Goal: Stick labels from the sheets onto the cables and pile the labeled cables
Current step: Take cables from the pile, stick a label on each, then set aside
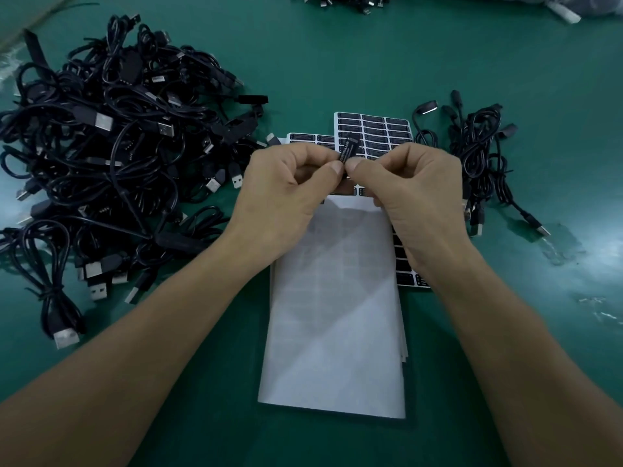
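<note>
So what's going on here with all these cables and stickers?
A person is labeling cables. The left hand and right hand pinch a small black label between them, above the label sheets on the table. A large cable heap lies left, a smaller bunch right.

Green table [337, 62], cable piles [111, 156], label sheets [374, 129]

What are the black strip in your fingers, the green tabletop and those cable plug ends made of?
Black label: probably thin matte film or coated paper, with white print. Green table: looks like a rubbery mat, dull sheen with scuffed pale patches. Plug ends: silvery bare metal shells, seemingly on black plastic bodies.
</note>
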`<move>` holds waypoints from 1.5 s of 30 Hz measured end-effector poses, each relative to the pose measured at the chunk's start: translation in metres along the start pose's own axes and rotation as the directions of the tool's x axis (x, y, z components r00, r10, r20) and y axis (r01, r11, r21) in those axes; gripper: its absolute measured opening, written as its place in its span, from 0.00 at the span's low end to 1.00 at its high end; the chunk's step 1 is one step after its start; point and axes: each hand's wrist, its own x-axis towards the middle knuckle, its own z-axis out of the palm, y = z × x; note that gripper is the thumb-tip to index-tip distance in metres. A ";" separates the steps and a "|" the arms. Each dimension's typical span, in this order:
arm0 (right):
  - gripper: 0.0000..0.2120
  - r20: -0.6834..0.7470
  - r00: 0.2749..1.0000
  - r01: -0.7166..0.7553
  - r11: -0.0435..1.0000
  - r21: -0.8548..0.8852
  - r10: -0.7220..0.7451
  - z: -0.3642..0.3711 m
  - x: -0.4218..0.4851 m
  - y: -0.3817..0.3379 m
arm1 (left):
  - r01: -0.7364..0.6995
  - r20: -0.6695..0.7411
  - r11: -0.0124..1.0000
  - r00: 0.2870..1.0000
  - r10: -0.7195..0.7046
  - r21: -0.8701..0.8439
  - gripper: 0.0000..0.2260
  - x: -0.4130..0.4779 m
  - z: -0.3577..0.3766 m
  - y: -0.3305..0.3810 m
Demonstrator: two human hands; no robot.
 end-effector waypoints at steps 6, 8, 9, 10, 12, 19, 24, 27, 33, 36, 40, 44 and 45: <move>0.06 0.041 0.999 -0.013 0.987 0.160 0.006 0.003 -0.001 -0.002 | -0.029 0.021 1.000 0.999 0.029 0.005 0.07 0.000 0.000 0.000; 0.03 0.054 0.998 0.029 0.985 0.173 -0.039 0.004 -0.001 -0.003 | -0.038 0.029 0.999 0.999 0.037 0.028 0.06 0.000 0.000 0.000; 0.02 0.058 0.996 0.053 0.984 0.169 -0.064 0.004 -0.001 -0.004 | -0.047 0.032 0.998 0.998 0.046 0.045 0.06 0.000 0.000 0.000; 0.02 0.059 0.995 0.071 0.985 0.159 -0.081 0.004 -0.001 -0.004 | -0.055 0.035 0.997 0.998 0.053 0.061 0.05 -0.001 0.000 0.000; 0.04 0.053 0.993 0.095 0.988 0.123 -0.102 0.004 0.000 -0.004 | -0.063 0.029 0.994 0.998 0.061 0.089 0.04 -0.002 0.001 0.000; 0.12 0.072 0.980 0.185 0.982 0.030 -0.187 0.006 -0.001 -0.006 | -0.182 0.023 0.939 0.983 0.184 0.293 0.06 -0.002 -0.002 0.000; 0.18 0.027 0.979 0.200 0.980 0.004 -0.200 0.006 -0.003 -0.002 | -0.327 -0.005 0.809 0.926 0.377 0.489 0.04 0.001 -0.010 0.004; 0.12 0.114 0.974 0.198 0.980 -0.022 -0.194 0.009 -0.005 -0.005 | -0.421 -0.052 0.652 0.816 0.576 0.630 0.06 0.001 -0.015 0.010; 0.15 0.274 0.907 0.399 0.860 -0.319 -0.319 0.021 -0.010 0.000 | -0.683 0.142 0.380 0.577 0.804 0.624 0.04 -0.006 -0.004 0.012; 0.17 0.179 0.914 0.401 0.873 -0.278 -0.363 0.017 -0.007 0.005 | -0.755 0.213 0.403 0.570 0.793 0.518 0.03 -0.007 -0.002 0.011; 0.23 0.095 0.896 0.444 0.857 -0.264 -0.434 0.013 -0.003 0.009 | -0.809 0.239 0.417 0.539 0.808 0.415 0.03 -0.007 -0.005 0.016; 0.10 -0.079 0.934 0.332 0.927 -0.176 -0.350 0.009 0.003 0.007 | -0.635 0.071 0.536 0.679 0.731 0.557 0.13 -0.008 -0.012 0.020; 0.09 -0.144 0.947 0.273 0.956 -0.110 -0.287 0.006 0.006 0.007 | -0.569 0.030 0.527 0.698 0.716 0.631 0.12 -0.006 -0.016 0.020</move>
